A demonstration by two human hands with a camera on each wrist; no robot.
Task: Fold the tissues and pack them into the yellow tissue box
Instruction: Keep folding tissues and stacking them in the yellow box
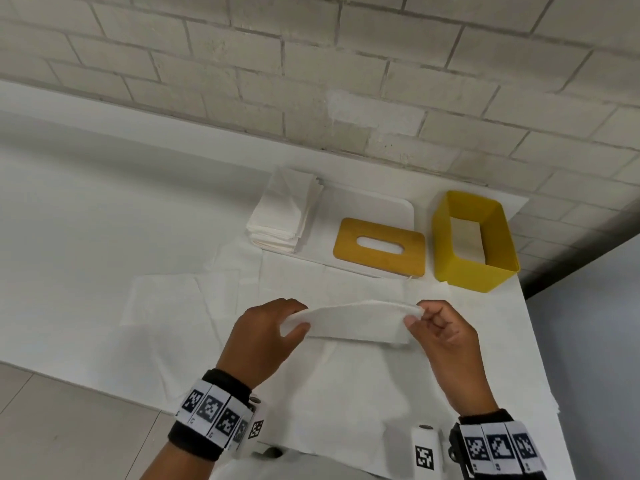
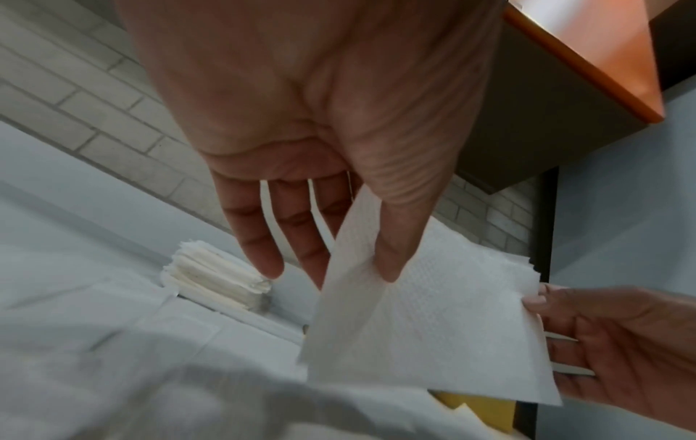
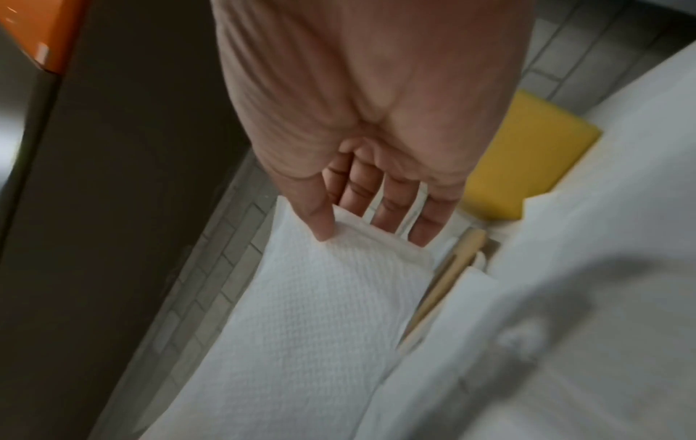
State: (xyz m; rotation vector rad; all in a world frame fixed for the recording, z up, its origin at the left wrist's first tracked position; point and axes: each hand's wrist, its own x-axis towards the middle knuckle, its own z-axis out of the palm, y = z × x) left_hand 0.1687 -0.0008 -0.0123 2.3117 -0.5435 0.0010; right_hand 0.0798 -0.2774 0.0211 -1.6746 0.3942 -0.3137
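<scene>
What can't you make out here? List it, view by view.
- Head view: box floor mostly hidden by its near wall; how many tissues lie inside is unclear.
- Head view: stack count, sheets too thin.
- Left wrist view: left hand forefinger hidden behind the tissue.
- Right wrist view: lid mostly covered by cloth, blurred.

Yellow tissue box (image 1: 476, 268), open: 1. Yellow slotted lid (image 1: 378, 249): 1. White tray (image 1: 363, 209): 1. Stack of folded tissues (image 1: 282, 213): 1; sheets uncountable. Folded tissue (image 1: 356, 322) held up: 1. Hands: 2.
</scene>
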